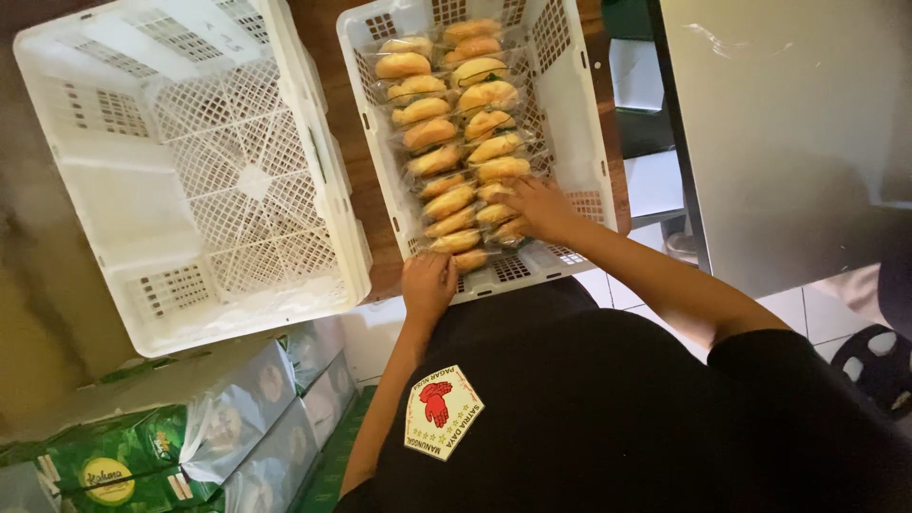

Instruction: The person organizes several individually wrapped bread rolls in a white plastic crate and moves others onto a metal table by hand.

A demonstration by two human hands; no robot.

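Note:
A white plastic crate (589, 114) on a brown table holds two rows of wrapped golden buns (446, 133) in clear bags. My right hand (537, 207) reaches into the crate and rests on the buns at the near end of the right row, fingers curled on one wrapped bun (508, 228). My left hand (427, 285) lies on the near rim of the crate, beside the nearest bun of the left row, with its fingers folded and nothing seen in it.
An empty white lattice crate (204, 161) stands to the left on the table. Below it lie green boxes and silvery packs (237, 418). A grey metal surface (788, 123) is at the right, above white floor tiles.

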